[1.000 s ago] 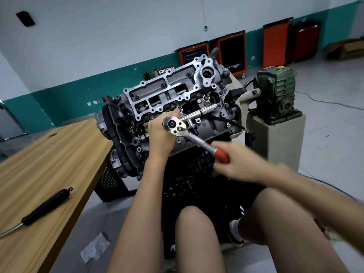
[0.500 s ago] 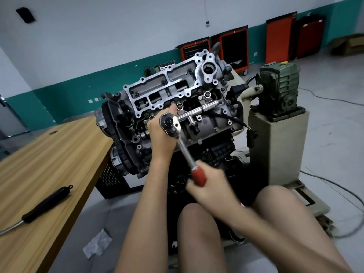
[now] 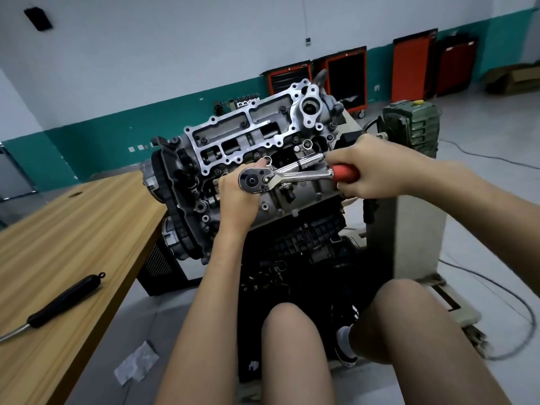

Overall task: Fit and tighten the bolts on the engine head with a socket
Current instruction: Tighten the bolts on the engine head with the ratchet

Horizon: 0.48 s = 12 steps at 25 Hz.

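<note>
A grey engine head (image 3: 251, 133) is tilted toward me on a stand at the centre of the view. A chrome ratchet wrench (image 3: 280, 178) with a red handle lies across its front face, pointing to the right. My left hand (image 3: 238, 197) cups the ratchet's round head and the hidden socket beneath it. My right hand (image 3: 377, 171) grips the red handle at the right, level with the ratchet head. The bolt under the socket is hidden. Several bolts and empty bolt holes show along the silver top frame.
A wooden table (image 3: 58, 252) stands at the left with a black-handled tool (image 3: 62, 301) on it. A green gearbox (image 3: 412, 127) sits on a grey pedestal (image 3: 415, 229) at the right. My bare knees fill the bottom. Cables trail on the floor at the right.
My right hand swung the red handle from low, pointing down toward my knees, up and to the right until it lies about level. My left hand stayed on the ratchet head.
</note>
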Tool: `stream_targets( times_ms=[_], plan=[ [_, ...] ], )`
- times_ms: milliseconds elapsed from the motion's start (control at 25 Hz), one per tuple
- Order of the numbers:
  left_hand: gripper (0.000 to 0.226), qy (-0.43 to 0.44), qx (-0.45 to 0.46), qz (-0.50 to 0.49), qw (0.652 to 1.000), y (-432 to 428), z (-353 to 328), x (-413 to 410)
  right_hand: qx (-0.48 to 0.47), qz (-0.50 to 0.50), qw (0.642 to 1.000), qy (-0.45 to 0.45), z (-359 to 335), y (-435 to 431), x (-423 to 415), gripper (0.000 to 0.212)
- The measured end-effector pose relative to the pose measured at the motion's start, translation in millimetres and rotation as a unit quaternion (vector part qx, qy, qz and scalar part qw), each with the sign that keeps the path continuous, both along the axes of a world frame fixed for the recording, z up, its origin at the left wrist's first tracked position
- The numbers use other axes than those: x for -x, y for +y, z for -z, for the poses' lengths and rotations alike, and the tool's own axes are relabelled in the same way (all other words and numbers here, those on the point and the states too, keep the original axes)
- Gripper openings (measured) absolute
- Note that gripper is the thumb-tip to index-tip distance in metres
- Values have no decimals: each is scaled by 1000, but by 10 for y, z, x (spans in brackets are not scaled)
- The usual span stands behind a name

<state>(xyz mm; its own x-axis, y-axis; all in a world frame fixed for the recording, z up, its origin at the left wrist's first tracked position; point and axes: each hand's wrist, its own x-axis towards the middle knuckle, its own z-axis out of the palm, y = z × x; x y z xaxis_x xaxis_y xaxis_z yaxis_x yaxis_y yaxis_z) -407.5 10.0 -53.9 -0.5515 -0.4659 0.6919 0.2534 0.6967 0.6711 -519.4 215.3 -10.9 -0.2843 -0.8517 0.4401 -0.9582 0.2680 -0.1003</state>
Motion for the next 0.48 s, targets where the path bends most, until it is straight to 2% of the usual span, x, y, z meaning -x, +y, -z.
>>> stream_targets(
  times_ms=[80,160,200,280,360,400,440,480],
  plan=[
    [54,15,-19,-4,1000,8,36,6,31,18,998,-46,211,-24,-126,35],
    [50,36,-33,3,999,37,69,44,111,16,979,-169,668,-74,-470,39],
    [49,40,-34,-2,999,43,80,65,168,11,959,-230,905,-159,-677,40],
    [51,41,-26,-19,999,40,88,91,270,1,895,-355,1239,-429,-1135,40],
    [52,43,-36,-6,998,4,102,97,316,-12,825,-469,1389,-759,-1546,34],
    [52,45,-43,3,998,-20,108,94,324,-25,802,-502,1402,-853,-1676,31],
    [52,45,-42,4,998,-33,108,85,320,-27,798,-510,1387,-853,-1703,31],
    [52,43,-32,2,999,-36,104,75,302,-23,816,-492,1349,-757,-1616,33]
  ],
)
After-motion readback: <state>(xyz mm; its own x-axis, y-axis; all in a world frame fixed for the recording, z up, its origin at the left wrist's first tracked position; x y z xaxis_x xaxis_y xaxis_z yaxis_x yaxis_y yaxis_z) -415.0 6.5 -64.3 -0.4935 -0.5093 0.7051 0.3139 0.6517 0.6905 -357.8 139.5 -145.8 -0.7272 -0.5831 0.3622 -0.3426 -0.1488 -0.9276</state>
